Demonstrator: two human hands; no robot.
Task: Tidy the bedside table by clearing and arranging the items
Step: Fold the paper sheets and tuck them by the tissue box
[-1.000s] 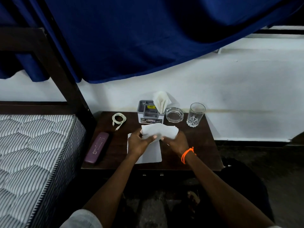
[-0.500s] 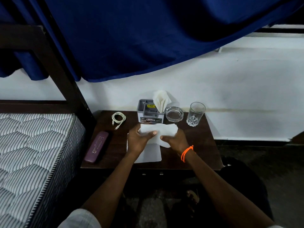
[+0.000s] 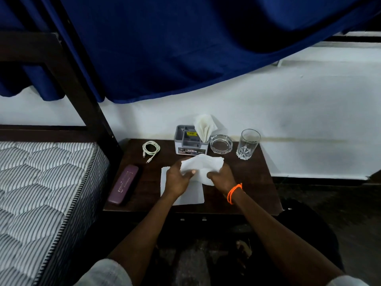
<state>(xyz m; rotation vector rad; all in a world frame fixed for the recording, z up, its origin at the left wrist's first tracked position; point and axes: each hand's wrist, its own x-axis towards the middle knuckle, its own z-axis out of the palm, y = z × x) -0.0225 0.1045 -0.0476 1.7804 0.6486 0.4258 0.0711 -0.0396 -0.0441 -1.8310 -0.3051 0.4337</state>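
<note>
A white tissue (image 3: 203, 165) is held above the middle of the dark bedside table (image 3: 253, 178). My left hand (image 3: 178, 180) grips its left edge with thumb on top; my right hand (image 3: 222, 178), with an orange band on the wrist, pinches its right lower corner. Under my hands a second white sheet (image 3: 191, 195) lies flat on the table. Behind stand a grey organiser box (image 3: 189, 143) with folded napkins (image 3: 204, 126), a glass ashtray (image 3: 221, 143) and a drinking glass (image 3: 247, 144). A coiled white cable (image 3: 151, 148) and a purple case (image 3: 123, 186) lie at the left.
A striped mattress (image 3: 41, 182) and a dark bed post (image 3: 82, 83) border the table on the left. A blue curtain (image 3: 185, 48) hangs overhead against the white wall. Dark floor lies to the right and below the table's front edge.
The tissue has been gathered closer between my hands, and both hands shifted slightly toward each other. The other items have not moved.
</note>
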